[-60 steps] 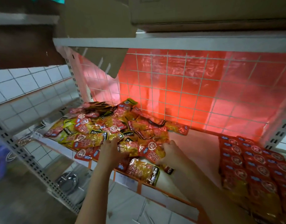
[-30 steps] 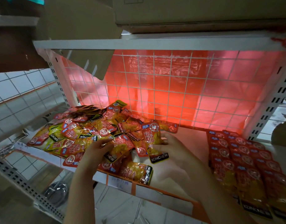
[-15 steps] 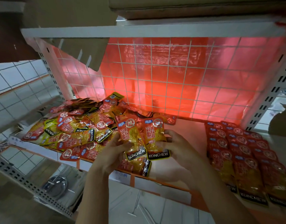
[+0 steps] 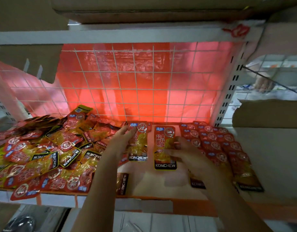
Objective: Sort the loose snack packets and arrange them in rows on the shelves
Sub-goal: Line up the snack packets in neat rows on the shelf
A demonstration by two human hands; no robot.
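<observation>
The left hand (image 4: 122, 141) has its fingers and thumb pinched on the upper edge of a flat red-and-yellow foil snack packet with a black KONCHEW band (image 4: 139, 143), holding it label-up over the bare middle of the white shelf board (image 4: 161, 183). Just beside it, the right hand (image 4: 186, 153) lies on a second packet of the same red-and-yellow foil (image 4: 163, 146), fingers fairly straight and pressing its right edge flat against the board, so that hand looks uncurled rather than gripping (the wrist is blurred, so I would not swear to every finger).

These sachets look light, thin and limp; the glossy film probably slides easily on the painted board and on other packets. The sealed top or bottom margin seems the sensible place to pinch, since the filled middle is likely to buckle.

To the right lie overlapping rows of arranged red packets (image 4: 216, 144), touching one another like shingles. To the left sprawls the loose heap of unsorted packets (image 4: 43, 151), facing every way. Behind stands a white wire grid (image 4: 132, 81) against red plastic sheeting (image 4: 144, 101), with a brown cardboard box (image 4: 144, 7) on the shelf above.
</observation>
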